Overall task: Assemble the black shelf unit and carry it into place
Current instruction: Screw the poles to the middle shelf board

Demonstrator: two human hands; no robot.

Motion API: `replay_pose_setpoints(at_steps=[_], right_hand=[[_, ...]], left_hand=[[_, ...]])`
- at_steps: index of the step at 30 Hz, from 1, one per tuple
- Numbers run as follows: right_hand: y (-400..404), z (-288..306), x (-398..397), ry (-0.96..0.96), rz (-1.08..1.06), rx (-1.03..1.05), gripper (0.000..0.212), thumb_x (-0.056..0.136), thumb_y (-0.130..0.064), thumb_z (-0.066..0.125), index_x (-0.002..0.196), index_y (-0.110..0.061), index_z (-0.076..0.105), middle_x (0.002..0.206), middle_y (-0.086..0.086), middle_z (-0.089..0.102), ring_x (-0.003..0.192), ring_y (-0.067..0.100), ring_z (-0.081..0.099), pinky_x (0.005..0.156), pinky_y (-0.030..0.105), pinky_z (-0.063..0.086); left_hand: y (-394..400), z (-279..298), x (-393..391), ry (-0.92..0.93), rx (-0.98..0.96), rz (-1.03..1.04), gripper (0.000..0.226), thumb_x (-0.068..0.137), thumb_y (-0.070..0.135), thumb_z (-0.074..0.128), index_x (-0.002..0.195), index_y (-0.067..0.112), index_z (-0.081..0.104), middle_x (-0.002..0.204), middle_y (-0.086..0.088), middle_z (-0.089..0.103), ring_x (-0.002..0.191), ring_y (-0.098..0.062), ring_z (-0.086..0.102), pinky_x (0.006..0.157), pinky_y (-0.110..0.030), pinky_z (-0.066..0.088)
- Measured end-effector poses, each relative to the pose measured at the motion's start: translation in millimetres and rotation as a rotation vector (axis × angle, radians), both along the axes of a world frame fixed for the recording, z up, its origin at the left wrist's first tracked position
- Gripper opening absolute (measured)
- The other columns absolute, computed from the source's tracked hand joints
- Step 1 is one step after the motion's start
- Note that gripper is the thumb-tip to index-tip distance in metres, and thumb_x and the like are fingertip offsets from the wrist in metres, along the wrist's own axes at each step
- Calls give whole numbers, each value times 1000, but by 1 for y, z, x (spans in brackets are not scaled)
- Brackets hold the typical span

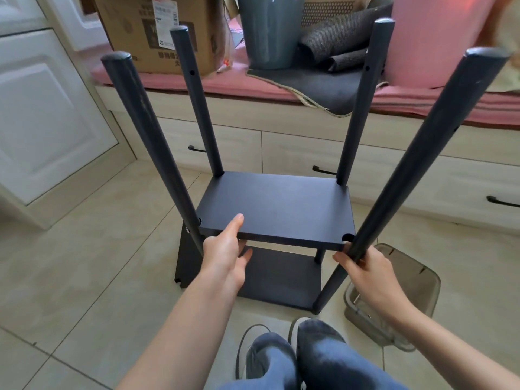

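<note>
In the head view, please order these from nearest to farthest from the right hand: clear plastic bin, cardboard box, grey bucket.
From the right hand:
1. Clear plastic bin, on the floor beside it.
2. Grey bucket, on the bench, centre.
3. Cardboard box, far left on the bench.

Print is found only on the cardboard box (157, 32), set on the pink cushion (174, 83) at its left end. A white shipping label (165, 8) with a red top band is stuck at the box's upper edge; its lines are too small to be read. A second small white sticker (168, 44) sits lower. Dark printed characters run along the box's bottom edge; none can be made out with certainty.
</note>
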State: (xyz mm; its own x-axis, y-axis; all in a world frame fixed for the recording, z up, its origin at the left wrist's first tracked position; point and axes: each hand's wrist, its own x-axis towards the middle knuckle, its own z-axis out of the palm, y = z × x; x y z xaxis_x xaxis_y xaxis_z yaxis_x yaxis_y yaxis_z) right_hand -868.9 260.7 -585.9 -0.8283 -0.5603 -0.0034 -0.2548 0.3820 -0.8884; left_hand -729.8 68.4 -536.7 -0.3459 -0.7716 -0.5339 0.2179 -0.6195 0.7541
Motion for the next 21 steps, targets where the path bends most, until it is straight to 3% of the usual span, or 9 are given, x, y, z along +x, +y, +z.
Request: replay_pose_setpoints(at_steps=[5,9,13,17,21], right_hand=[[1,-3,4,-9,-9,-33,11,93,-22,66,97,-31,62,90,-17,66,88,-13,57,68,7,40],[3,-4,6,-13,-8,-55,19,93,-21,67,92,-38,59,87,-15,67,83,-12,59,65,5,44],[3,-3,6,-24,-10,-58,17,93,-22,67,93,-37,61,87,-12,70,86,-1,64,70,11,46],[5,0,9,-24,-6,-44,14,95,-21,63,90,-35,61,88,-7,71,89,11,66,75,26,51],[5,2,6,-13,4,-9,11,94,-24,65,91,-34,62,86,-6,70,86,14,66,73,27,52]], left_hand=[[-1,-8,-2,98,19,35,35,97,-4,58,132,-3,52,124,-23,65,108,-38,67,83,-47,57],[4,-15,4,142,-42,18,34,99,1,59,132,3,50,123,-19,67,102,-33,71,63,-39,62],[8,-19,7,145,-127,-10,36,101,6,57,135,5,47,128,-17,65,108,-36,70,66,-40,62],[9,-22,8,148,-157,-15,37,101,7,57,135,7,44,127,-15,65,99,-33,74,66,-41,62],[7,-24,7,165,-144,-30,40,101,7,57,137,6,42,130,-18,64,98,-37,73,67,-42,62]])
